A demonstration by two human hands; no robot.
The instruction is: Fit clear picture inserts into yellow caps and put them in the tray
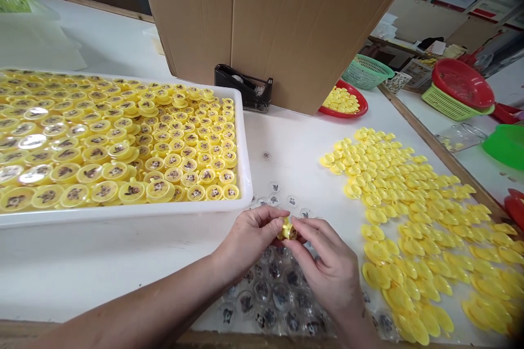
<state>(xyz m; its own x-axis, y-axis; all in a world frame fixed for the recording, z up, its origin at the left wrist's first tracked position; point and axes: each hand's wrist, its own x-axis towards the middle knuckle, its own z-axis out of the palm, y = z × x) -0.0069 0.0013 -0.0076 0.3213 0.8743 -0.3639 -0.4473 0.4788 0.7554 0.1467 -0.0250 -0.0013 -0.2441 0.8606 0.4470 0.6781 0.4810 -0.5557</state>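
Between my two hands is a small yellow cup [287,229] with a dark printed picture on it. My left hand [256,232] pinches it from the left with thumb and fingers. From the right, the fingers of my right hand [327,256] close on its other side. Clear round discs with dark animal pictures [266,317] lie under and around my hands. A white tray [246,174] on the left holds rows of yellow cups with pictures [98,154]. Yellow saucer-like pieces [399,229] are spread over the table at the right.
A tall cardboard box [278,27] stands behind, with a black tape dispenser [244,89] before it. A red plate [360,106] of yellow pieces and a green basket [368,71] sit at the back right. More baskets stand beyond the wooden edge [442,152].
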